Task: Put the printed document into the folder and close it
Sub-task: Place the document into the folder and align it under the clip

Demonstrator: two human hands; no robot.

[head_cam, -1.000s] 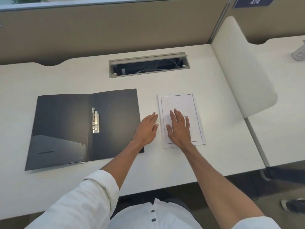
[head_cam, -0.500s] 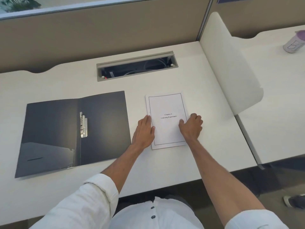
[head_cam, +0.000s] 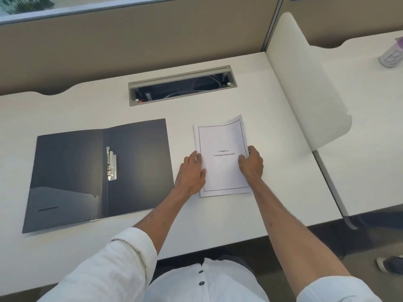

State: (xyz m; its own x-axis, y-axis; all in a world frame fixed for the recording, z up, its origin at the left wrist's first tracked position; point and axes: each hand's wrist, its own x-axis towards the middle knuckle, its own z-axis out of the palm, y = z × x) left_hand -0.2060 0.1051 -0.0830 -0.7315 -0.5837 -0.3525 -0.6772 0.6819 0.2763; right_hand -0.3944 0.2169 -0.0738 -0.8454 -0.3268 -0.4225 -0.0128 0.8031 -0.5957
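Observation:
A dark grey folder (head_cam: 72,171) lies open flat on the white desk (head_cam: 218,214), left of centre, with a metal clip (head_cam: 111,163) on its spine and a pocket at its lower left. The printed document (head_cam: 222,138), a white stack titled "Chapter 6 Learning Experience", lies to the folder's right. My right hand (head_cam: 251,163) grips the document's right edge, which curls up off the desk. My left hand (head_cam: 192,173) rests flat against the document's left edge, fingers on the paper.
An open cable slot (head_cam: 182,88) is sunk in the desk behind the document. A white divider panel (head_cam: 305,83) rises at the right, a brown partition wall (head_cam: 130,46) at the back. A cup (head_cam: 391,55) stands on the neighbouring desk. A shoe (head_cam: 390,264) shows on the floor.
My right hand moved from flat on the page to the right edge and gripped it, and that side now lifts. My left hand slid onto the left edge.

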